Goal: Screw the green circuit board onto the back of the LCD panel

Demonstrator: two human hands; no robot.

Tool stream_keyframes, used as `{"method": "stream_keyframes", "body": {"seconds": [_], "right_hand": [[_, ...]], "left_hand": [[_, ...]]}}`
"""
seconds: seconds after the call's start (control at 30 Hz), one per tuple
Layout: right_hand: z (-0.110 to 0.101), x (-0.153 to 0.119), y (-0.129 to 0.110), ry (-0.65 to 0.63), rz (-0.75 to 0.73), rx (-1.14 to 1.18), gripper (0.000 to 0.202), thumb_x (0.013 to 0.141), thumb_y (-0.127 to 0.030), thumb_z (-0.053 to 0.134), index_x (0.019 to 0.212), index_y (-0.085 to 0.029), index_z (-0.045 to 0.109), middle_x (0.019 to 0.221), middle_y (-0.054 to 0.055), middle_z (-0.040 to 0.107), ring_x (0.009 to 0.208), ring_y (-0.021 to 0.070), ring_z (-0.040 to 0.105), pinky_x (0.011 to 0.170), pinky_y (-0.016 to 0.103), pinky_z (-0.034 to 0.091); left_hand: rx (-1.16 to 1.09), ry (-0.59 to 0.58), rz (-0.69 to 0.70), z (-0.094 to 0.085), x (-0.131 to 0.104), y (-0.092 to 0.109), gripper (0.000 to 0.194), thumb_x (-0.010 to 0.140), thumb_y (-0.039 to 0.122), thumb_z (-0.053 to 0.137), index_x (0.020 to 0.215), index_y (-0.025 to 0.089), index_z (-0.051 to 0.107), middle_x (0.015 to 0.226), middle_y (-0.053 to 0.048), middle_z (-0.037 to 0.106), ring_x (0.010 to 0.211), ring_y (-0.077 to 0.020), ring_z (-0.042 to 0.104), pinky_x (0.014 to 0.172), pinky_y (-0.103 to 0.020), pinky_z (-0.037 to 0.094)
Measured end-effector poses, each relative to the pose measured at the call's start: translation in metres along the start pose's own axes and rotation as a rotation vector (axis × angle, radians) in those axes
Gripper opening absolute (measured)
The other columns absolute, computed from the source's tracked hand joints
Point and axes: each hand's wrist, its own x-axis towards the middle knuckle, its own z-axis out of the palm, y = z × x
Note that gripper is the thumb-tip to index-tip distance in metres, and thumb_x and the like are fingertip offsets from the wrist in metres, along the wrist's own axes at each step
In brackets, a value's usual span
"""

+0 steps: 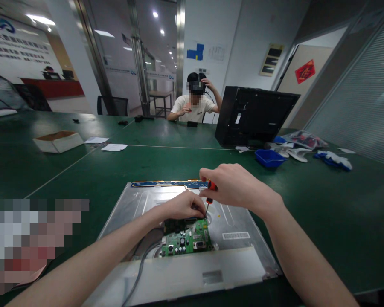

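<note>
My right hand point(232, 183) grips a red and black screwdriver point(212, 186) from above, with its thin shaft pointing down. The screwdriver's tip meets the upper right corner of a green circuit board point(187, 239). Close against that tip, the bent fingers of my left hand point(188, 204) are pinched together at the board's edge; what they hold, if anything, is hidden. Beneath the board lies a silver metal display panel point(237, 249), flat on the table. A narrow blue circuit strip point(160, 184) runs along the panel's far edge. A grey cable point(140, 273) comes off the board's left side.
A black monitor point(259, 115) stands at the back right of the green table point(166, 160). Near it are a blue tray point(270, 157), gloves point(334, 160) and a plastic bag point(305, 138). A cardboard box point(57, 141) sits back left. Another person point(195, 104) sits opposite.
</note>
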Motion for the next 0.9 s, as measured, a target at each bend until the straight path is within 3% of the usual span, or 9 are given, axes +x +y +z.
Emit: {"method": "stream_keyframes", "body": {"seconds": [0.1, 0.23, 0.37, 0.57, 0.63, 0.9], "right_hand": [[-0.0020, -0.0009, -0.0002, -0.014, -0.016, 0.026, 0.022, 0.086, -0.044, 0.056, 0.095, -0.024, 0.057, 0.078, 0.002, 0.067, 0.066, 0.0182, 0.059, 0.052, 0.028, 0.024], [-0.0070, -0.0060, -0.0014, -0.039, -0.123, 0.176, 0.018, 0.082, -0.029, 0.057, 0.098, -0.022, 0.052, 0.088, 0.001, 0.067, 0.073, 0.0163, 0.059, 0.055, 0.027, 0.029], [-0.0054, -0.0057, -0.0010, -0.032, -0.127, 0.164, 0.019, 0.081, -0.022, 0.054, 0.100, -0.022, 0.050, 0.086, 0.000, 0.067, 0.069, 0.0151, 0.057, 0.053, 0.026, 0.027], [0.0017, 0.0018, 0.0019, 0.036, -0.010, -0.033, 0.024, 0.087, -0.048, 0.055, 0.090, -0.024, 0.057, 0.070, 0.002, 0.065, 0.062, 0.0179, 0.058, 0.050, 0.028, 0.020], [0.0011, 0.0013, 0.0027, 0.036, -0.012, -0.037, 0.027, 0.087, -0.050, 0.054, 0.087, -0.023, 0.059, 0.070, 0.002, 0.066, 0.062, 0.0180, 0.058, 0.050, 0.028, 0.021], [-0.0019, -0.0023, 0.0035, -0.005, -0.111, 0.137, 0.016, 0.080, -0.024, 0.056, 0.096, -0.022, 0.054, 0.085, 0.001, 0.068, 0.070, 0.0154, 0.059, 0.056, 0.026, 0.028]], "left_hand": [[0.001, -0.005, 0.009, 0.0000, 0.0002, -0.0031, 0.011, 0.076, 0.008, 0.069, 0.082, 0.014, 0.075, 0.080, -0.003, 0.074, 0.073, -0.0154, 0.067, 0.071, -0.021, 0.048], [0.007, 0.015, 0.041, 0.0000, 0.0006, -0.0053, 0.012, 0.074, 0.007, 0.071, 0.082, 0.014, 0.075, 0.078, -0.002, 0.074, 0.071, -0.0147, 0.066, 0.068, -0.020, 0.047], [0.007, 0.000, 0.038, -0.0004, 0.0005, -0.0016, 0.012, 0.076, 0.008, 0.070, 0.083, 0.015, 0.076, 0.078, -0.002, 0.074, 0.072, -0.0150, 0.066, 0.068, -0.021, 0.047], [0.042, -0.004, 0.034, -0.0009, 0.0005, 0.0003, 0.009, 0.078, 0.011, 0.070, 0.083, 0.015, 0.076, 0.080, -0.003, 0.074, 0.075, -0.0151, 0.066, 0.072, -0.021, 0.047], [0.045, 0.003, 0.041, -0.0006, 0.0007, -0.0005, 0.009, 0.077, 0.011, 0.070, 0.083, 0.015, 0.076, 0.080, -0.003, 0.074, 0.076, -0.0155, 0.066, 0.073, -0.022, 0.047], [0.013, 0.002, 0.017, -0.0007, 0.0002, -0.0004, 0.011, 0.077, 0.012, 0.070, 0.085, 0.016, 0.077, 0.082, -0.003, 0.075, 0.074, -0.0154, 0.067, 0.070, -0.021, 0.048]]}}
